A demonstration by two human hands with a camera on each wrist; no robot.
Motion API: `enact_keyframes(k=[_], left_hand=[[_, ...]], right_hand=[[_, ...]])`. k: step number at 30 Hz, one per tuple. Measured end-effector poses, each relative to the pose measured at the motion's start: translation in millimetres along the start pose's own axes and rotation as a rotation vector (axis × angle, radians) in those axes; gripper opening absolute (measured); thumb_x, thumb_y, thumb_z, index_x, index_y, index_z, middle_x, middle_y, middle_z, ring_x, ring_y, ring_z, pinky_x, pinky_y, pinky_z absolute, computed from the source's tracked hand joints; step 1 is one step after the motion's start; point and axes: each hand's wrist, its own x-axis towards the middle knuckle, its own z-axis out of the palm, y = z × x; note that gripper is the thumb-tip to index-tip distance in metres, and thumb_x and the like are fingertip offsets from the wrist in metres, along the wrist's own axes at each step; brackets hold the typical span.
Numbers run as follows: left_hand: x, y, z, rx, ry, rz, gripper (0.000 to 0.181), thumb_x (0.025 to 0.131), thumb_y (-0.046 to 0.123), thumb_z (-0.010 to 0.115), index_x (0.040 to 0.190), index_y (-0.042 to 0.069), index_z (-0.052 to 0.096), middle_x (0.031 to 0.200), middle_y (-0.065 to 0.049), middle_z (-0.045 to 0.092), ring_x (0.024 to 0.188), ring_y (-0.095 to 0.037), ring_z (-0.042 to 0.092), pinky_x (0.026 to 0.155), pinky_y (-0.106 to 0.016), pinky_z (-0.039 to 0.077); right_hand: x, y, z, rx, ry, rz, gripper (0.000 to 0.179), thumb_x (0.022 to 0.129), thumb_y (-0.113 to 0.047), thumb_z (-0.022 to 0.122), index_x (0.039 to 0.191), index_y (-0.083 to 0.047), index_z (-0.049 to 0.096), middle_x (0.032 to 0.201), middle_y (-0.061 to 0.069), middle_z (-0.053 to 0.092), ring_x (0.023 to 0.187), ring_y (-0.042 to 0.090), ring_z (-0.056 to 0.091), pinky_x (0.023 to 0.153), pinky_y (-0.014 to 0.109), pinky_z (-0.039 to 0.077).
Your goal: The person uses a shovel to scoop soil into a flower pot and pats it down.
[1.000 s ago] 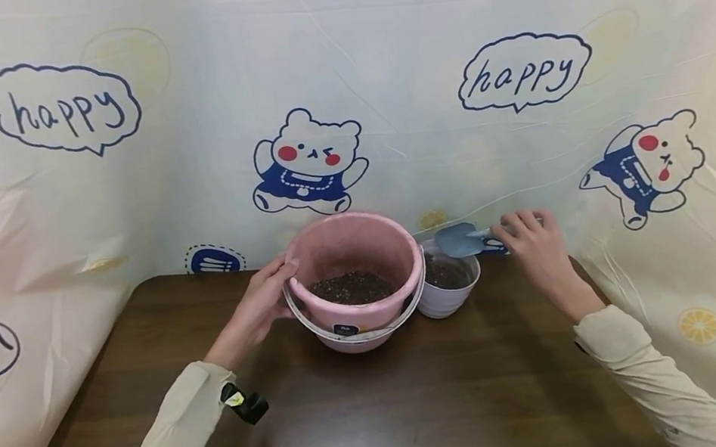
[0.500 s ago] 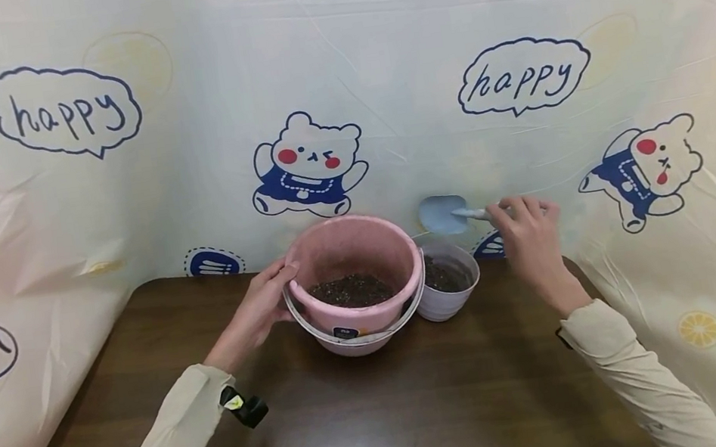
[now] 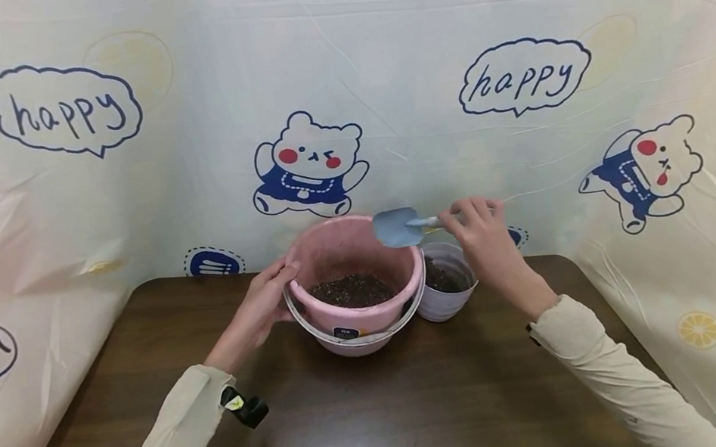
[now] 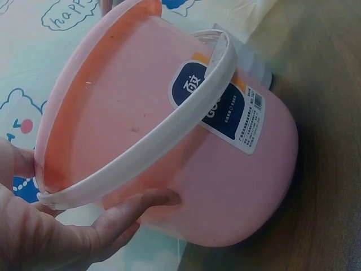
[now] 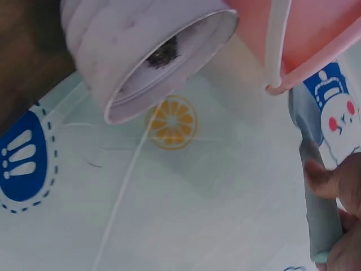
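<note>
Your right hand [image 3: 484,240] had its fingers curled around the handle of the blue scoop [image 3: 399,227], closed with no slack to be seen, and the blade lay over the right rear rim of the pink bucket [image 3: 381,316]. Your left hand [image 3: 262,298] pinched that bucket at its left rim, thumb over the edge and fingers against the outer wall, parted only by the wall's thickness. The bucket stood on the table [image 3: 358,422], its white bail [image 3: 361,341] hanging down in front, with dark soil [image 3: 354,291] low inside. Just to its right stood the small pot [image 3: 441,305], with some soil in it too. No soil showed on the visible face of the blade, so you were probably between loads, shifting soil from the bucket to the pot, though the direction was a judgement. The next move seemed to call for carrying the blade inward past the rim, then tipping it down into the soil while your left hand steadied the bucket. From these views you could not tell exactly how high the blade sat above the rim, so a careful entry was wise.
</note>
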Motion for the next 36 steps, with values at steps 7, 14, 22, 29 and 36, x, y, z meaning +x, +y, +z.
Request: enact_keyframes(k=[7,14,22,29,36], left_hand=[[-0.3,-1.3,1.7,-0.014,0.006,0.007,0.066,0.112,0.038,0.044,0.168,0.014,0.020,0.169,-0.022,0.026,0.147,-0.043,0.037,0.106,-0.059,0.051],[1.3,-0.3,5.0,-0.020,0.018,-0.011,0.065,0.112,0.038,0.045,0.168,0.015,0.023,0.169,-0.020,0.028,0.147,-0.042,0.037,0.106,-0.058,0.051],[0.1,1.2,6.8,-0.014,0.011,-0.001,0.065,0.111,0.040,0.045,0.168,0.015,0.023,0.169,-0.021,0.028,0.149,-0.043,0.036,0.110,-0.063,0.046],[-0.7,-0.6,6.1,-0.001,0.025,-0.013,0.065,0.111,0.041,0.045,0.168,0.019,0.022,0.170,-0.019,0.028,0.147,-0.041,0.038,0.111,-0.063,0.045],[-0.3,-1.0,3.9,0.005,0.041,-0.016,0.065,0.111,0.041,0.045,0.168,0.017,0.023,0.169,-0.019,0.029,0.146,-0.041,0.039,0.111,-0.063,0.045]], right_hand=[[13.5,-18,8,-0.109,-0.153,-0.129,0.029,0.087,0.010,0.078,0.113,-0.001,0.072,0.108,0.015,0.063,0.105,0.034,0.055,0.094,0.049,0.045],[24.0,-29,24,-0.262,-0.167,-0.183,0.010,0.092,-0.008,0.079,0.102,-0.007,0.078,0.097,0.009,0.065,0.100,0.030,0.055,0.091,0.044,0.046],[39.3,-40,29,-0.290,-0.248,-0.213,0.010,0.093,-0.023,0.080,0.099,-0.015,0.078,0.095,0.006,0.065,0.096,0.027,0.055,0.092,0.044,0.043],[48.4,-51,40,-0.257,-0.393,-0.287,0.006,0.091,-0.014,0.079,0.092,-0.019,0.081,0.094,0.003,0.066,0.094,0.024,0.056,0.088,0.041,0.041],[57.3,-59,52,-0.212,-0.445,-0.275,0.005,0.090,-0.013,0.080,0.089,-0.018,0.082,0.096,0.003,0.067,0.094,0.024,0.054,0.083,0.038,0.041]])
